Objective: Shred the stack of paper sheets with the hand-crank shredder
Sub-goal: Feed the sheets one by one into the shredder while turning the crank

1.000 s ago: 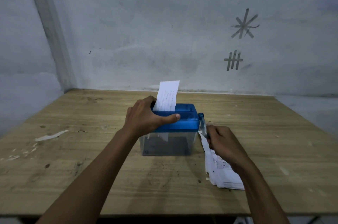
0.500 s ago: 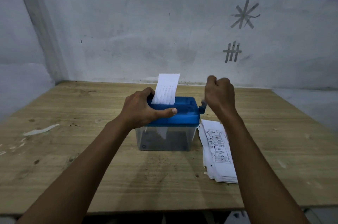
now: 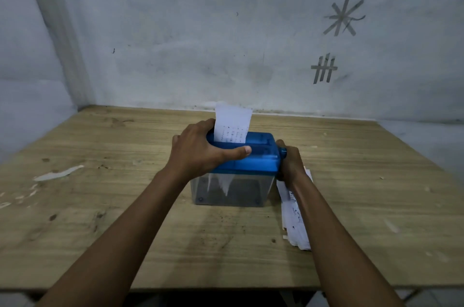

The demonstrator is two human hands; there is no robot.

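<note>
A small shredder [image 3: 253,160] with a blue top and a clear bin [image 3: 248,191] stands mid-table. A printed paper sheet [image 3: 232,122] sticks upright out of its slot, and white strips hang inside the bin. My left hand [image 3: 200,149] grips the blue top from the left, thumb along its front. At the shredder's right side my right hand [image 3: 290,163] is curled round the crank handle, low down. The crank itself is mostly hidden by the fingers. The stack of paper sheets [image 3: 295,221] lies on the table right of the bin, partly under my right forearm.
The wooden table [image 3: 125,206] meets a grey wall at the back and left. A white paper scrap [image 3: 57,173] and small flecks lie at the far left. Tape marks [image 3: 344,15] are stuck on the wall at the upper right.
My right hand has swung the crank from low to the top and down again beside the bin. The sheet stands lower in the slot and more strips hang inside. My left hand kept its grip.
</note>
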